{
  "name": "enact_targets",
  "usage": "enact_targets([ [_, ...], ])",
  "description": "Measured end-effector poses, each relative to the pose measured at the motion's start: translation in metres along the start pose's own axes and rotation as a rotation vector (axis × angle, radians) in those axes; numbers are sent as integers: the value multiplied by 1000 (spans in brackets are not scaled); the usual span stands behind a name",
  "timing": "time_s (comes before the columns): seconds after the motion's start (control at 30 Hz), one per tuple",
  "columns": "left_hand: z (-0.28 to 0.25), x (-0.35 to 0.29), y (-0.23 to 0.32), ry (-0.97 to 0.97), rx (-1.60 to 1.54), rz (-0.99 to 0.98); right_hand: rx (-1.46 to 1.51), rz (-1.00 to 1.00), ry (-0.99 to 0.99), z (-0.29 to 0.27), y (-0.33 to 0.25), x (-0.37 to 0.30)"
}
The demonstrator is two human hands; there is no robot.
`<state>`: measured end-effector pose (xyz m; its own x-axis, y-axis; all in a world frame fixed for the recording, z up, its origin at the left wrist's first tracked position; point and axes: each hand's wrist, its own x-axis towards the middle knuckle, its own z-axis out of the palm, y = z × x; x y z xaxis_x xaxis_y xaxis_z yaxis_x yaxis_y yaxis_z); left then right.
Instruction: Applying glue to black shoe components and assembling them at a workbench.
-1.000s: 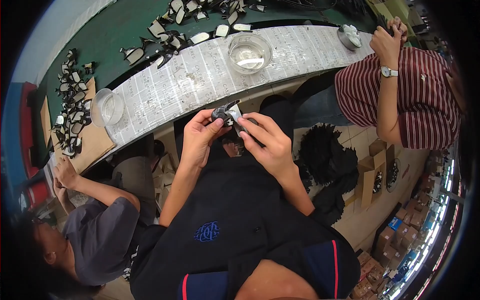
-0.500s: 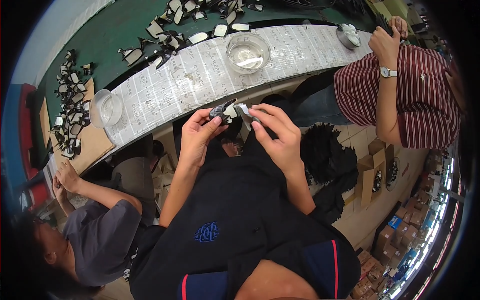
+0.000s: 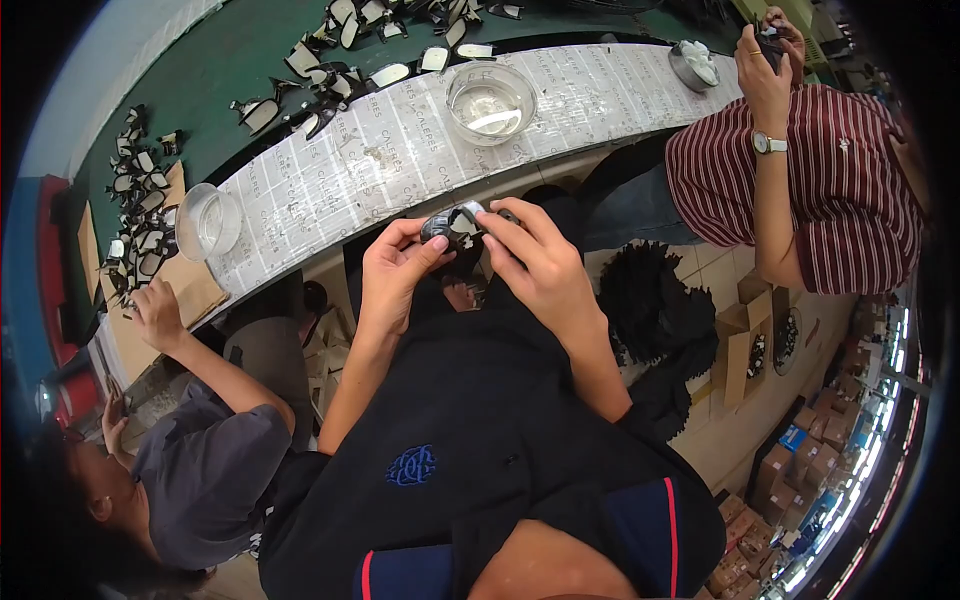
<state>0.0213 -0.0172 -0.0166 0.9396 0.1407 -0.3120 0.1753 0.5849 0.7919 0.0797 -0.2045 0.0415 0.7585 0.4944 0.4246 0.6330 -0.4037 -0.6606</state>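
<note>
My left hand [image 3: 391, 270] is closed on a small black shoe part [image 3: 437, 230] with a cream inner side, its thumb pressed on the near face. My right hand [image 3: 543, 262] pinches a folded dark-and-white scrap [image 3: 470, 209], possibly cloth, against the cream side. Fingers partly hide where the two touch. Both hands are over my lap, just this side of the worktable [image 3: 350, 185]. Several similar black-and-cream shoe parts [image 3: 390, 75] lie loosely heaped on the table's green far section [image 3: 225, 75].
Clear plastic bowls [image 3: 490, 138] [image 3: 208, 222] and a metal bowl [image 3: 697, 78] of white wads stand along the table. Co-workers sit at left [image 3: 210, 470] and right [image 3: 800, 190]. Black material [image 3: 645, 315] and an open carton [image 3: 745, 345] are on the floor at right.
My right hand has moved slightly left, bringing the scrap closer against the shoe part. My left hand keeps its hold. The left co-worker's hand has reached toward the heaped parts.
</note>
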Motion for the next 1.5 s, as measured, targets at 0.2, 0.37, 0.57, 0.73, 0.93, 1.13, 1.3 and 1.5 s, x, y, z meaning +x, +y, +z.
enact_targets([
  [0.2, -5, 0, -3, -18, 17, -15, -53, 46, 68, -7, 3, 2],
  [0.37, -9, 0, 0, -39, -102, -80, 53, 145, 130, -16, -1, -1],
  [0.57, -8, 2, 1, -20, -149, -109, 259, 239, 97, -13, -13, -3],
  [0.73, -7, 2, -1, -24, -162, -119, 294, 218, 31, -2, -11, -6],
  [0.93, -5, 2, -1, -23, -161, -128, 219, 168, -19, 3, -13, -7],
  [1.13, -8, 2, -6, -44, -134, -105, 116, 107, 11, 3, -7, -11],
  [1.3, -10, 1, -9, -30, -142, -91, 140, 224, 70, -4, -9, -11],
  [1.5, -6, 0, -8, -32, -143, -112, 137, 118, 73, -1, -12, -12],
])
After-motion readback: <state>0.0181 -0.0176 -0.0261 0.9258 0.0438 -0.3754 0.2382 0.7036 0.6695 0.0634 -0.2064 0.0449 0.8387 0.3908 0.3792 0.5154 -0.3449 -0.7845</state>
